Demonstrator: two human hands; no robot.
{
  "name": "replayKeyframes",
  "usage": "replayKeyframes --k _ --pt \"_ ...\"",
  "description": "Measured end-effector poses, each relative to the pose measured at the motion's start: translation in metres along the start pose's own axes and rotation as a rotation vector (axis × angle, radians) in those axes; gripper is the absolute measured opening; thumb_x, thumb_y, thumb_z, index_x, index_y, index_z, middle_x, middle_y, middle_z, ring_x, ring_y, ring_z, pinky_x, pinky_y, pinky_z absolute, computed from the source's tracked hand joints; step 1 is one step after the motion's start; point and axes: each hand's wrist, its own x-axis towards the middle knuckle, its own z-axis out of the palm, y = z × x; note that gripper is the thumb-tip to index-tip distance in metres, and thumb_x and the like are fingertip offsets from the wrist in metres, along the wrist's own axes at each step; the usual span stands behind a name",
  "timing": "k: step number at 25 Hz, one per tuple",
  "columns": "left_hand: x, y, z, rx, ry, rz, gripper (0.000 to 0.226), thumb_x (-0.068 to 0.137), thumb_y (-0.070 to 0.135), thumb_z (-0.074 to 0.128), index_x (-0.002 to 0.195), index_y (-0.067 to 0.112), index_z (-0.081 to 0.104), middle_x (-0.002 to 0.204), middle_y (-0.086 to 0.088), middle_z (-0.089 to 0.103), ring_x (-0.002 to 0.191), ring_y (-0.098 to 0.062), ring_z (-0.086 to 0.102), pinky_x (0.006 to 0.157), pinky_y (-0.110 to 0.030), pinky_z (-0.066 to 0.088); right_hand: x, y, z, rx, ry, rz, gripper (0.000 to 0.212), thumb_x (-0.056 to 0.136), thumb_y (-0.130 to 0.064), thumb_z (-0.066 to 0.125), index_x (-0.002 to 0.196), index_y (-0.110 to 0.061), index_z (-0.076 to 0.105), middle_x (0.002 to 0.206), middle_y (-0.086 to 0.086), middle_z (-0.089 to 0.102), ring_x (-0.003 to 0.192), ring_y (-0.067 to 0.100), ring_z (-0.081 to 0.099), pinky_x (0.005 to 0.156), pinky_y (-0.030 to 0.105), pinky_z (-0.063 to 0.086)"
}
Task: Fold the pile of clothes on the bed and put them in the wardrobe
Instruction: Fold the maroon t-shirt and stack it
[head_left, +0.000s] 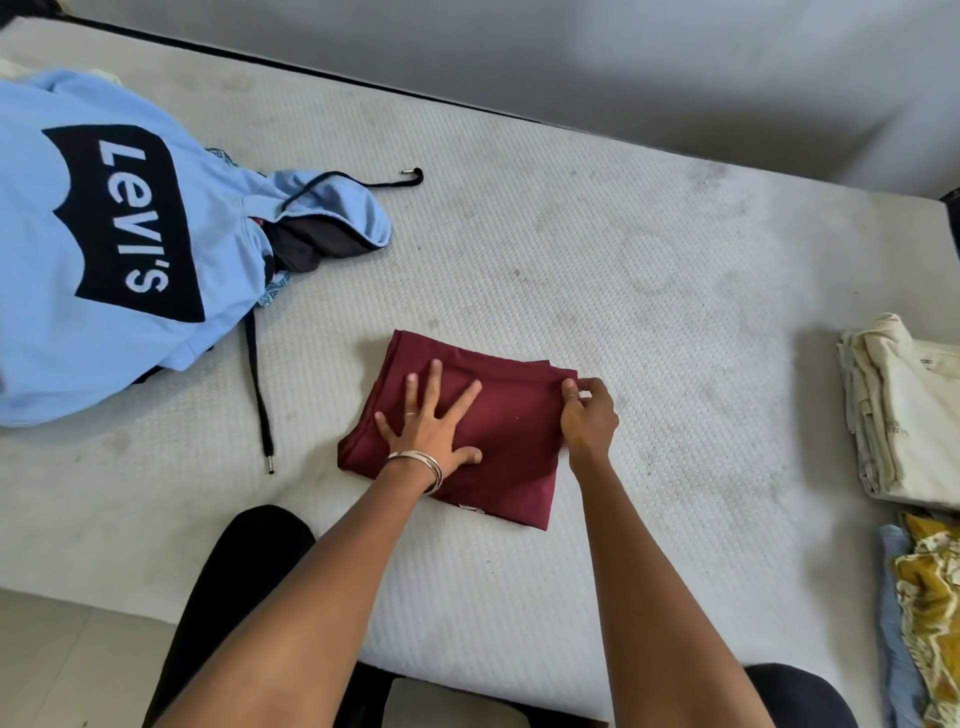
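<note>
1. Lying folded into a rough rectangle on the bare white mattress (597, 270), toward the middle of its near edge: maroon garment (498, 457).
2. Pressing flat on the left half of the maroon garment, fingers straight and spread wide, gripping nothing: left hand (434, 426), with metal bangles (423, 465) circling the wrist.
3. Pinching the far right corner of the maroon garment between thumb and curled fingertips: right hand (589, 415).
4. Sprawling unfolded over the mattress's far left corner, well apart from the maroon garment: light blue hoodie (93, 249), showing a dark "Levi's" panel, hood lying open toward the middle.
5. Trailing from the hoodie: black drawstring (260, 395), one end running down toward the near edge, the other curling out beyond the hood.
6. Peeking out under the hoodie: further clothes, too hidden to identify.
7. Sitting at the mattress's right edge: stack of folded cream clothes (904, 415).
8. Lying just nearer at the same right edge, toward the near corner: yellow patterned cloth (930, 613) over something pale blue.
9. Showing beyond the mattress's far edge: grey wall (571, 57).
</note>
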Motion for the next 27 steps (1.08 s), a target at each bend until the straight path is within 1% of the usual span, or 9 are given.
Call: replayKeyframes --k 5,8,10,12,14,17,20,25,27 --pt "0.012 0.000 -0.020 -0.038 -0.098 -0.141 0.129 0.054 0.075 0.074 0.133 0.063 -0.027 0.139 0.011 -0.054 0.139 -0.028 -0.035 0.090 -0.085 0.006 -0.011 0.012 -0.001 -0.068 -0.119 0.057 0.056 0.088 -0.056 0.063 0.117 -0.009 0.053 0.090 -0.003 0.058 0.094 0.019 0.059 0.091 0.038 0.050" --pt "0.012 0.009 -0.025 -0.062 -0.131 -0.214 0.132 0.060 0.066 0.077 0.142 0.048 -0.026 0.147 0.003 -0.045 0.142 -0.027 -0.029 0.094 -0.082 0.007 -0.025 0.022 -0.001 0.020 -0.228 0.165 0.046 0.073 -0.047 0.083 0.092 -0.009 0.063 0.092 0.003 0.068 0.090 0.023 0.068 0.081 0.037 0.056" --pt "0.001 0.018 -0.031 -0.104 0.034 -0.268 0.098 0.078 0.053 0.069 0.153 0.029 0.010 0.161 -0.007 -0.006 0.148 -0.029 -0.001 0.103 -0.073 0.017 -0.031 0.015 -0.004 0.191 -0.273 0.200 0.035 0.075 -0.036 0.084 0.084 -0.010 0.064 0.090 0.009 0.072 0.085 0.024 0.071 0.072 0.035 0.058" --pt "-0.015 0.026 -0.034 -0.177 0.327 -0.284 0.043 0.093 0.042 0.053 0.125 0.013 0.058 0.137 -0.013 0.049 0.129 -0.033 0.042 0.098 -0.054 0.039 -0.037 -0.008 -0.008 0.318 -0.365 0.113 0.024 0.084 -0.022 0.077 0.096 -0.004 0.066 0.095 0.014 0.073 0.087 0.028 0.073 0.073 0.035 0.059" --pt "-0.028 0.033 -0.046 -0.567 0.343 -0.394 0.048 0.095 0.049 0.046 0.095 0.005 0.067 0.104 -0.014 0.066 0.105 -0.035 0.060 0.086 -0.046 0.050 -0.049 -0.047 -0.017 0.344 -0.500 -0.045 0.013 0.088 -0.010 0.070 0.100 -0.004 0.067 0.095 0.015 0.074 0.086 0.028 0.073 0.072 0.036 0.060" --pt "-0.036 0.049 -0.077 -1.612 -0.080 -0.504 0.073 0.089 0.071 0.036 0.101 0.005 0.064 0.105 -0.015 0.065 0.102 -0.037 0.060 0.084 -0.057 0.052 -0.064 -0.114 -0.037 -0.104 -0.561 -0.460 0.019 0.085 -0.012 0.071 0.075 -0.018 0.055 0.075 0.001 0.063 0.069 0.017 0.061 0.065 0.033 0.050" --pt "-0.039 0.060 -0.098 -2.066 -0.249 -0.284 0.074 0.089 0.071 0.037 0.104 0.005 0.066 0.106 -0.019 0.067 0.099 -0.041 0.065 0.082 -0.065 0.050 -0.090 -0.163 -0.057 -0.565 -0.587 -0.862 0.026 0.082 -0.010 0.066 0.079 -0.021 0.042 0.073 -0.004 0.052 0.067 0.016 0.049 0.064 0.035 0.041" --pt "-0.031 0.058 -0.105 -1.982 -0.431 -0.106 0.092 0.083 0.081 0.021 0.115 0.008 0.065 0.111 -0.019 0.067 0.099 -0.035 0.065 0.082 -0.048 0.051 -0.121 -0.119 -0.071 -1.128 -0.301 -1.163 0.039 0.086 -0.002 0.053 0.121 -0.016 0.043 0.096 0.004 0.060 0.093 0.029 0.056 0.078 0.040 0.039" --pt "-0.035 0.050 -0.089 -1.717 -0.430 -0.204 0.087 0.083 0.079 0.031 0.124 0.007 0.058 0.114 -0.016 0.066 0.101 -0.029 0.063 0.080 -0.043 0.051 -0.123 -0.054 -0.063 -1.228 -0.408 -1.110 0.043 0.085 0.002 0.052 0.124 -0.015 0.046 0.110 0.008 0.063 0.106 0.031 0.054 0.085 0.043 0.039"
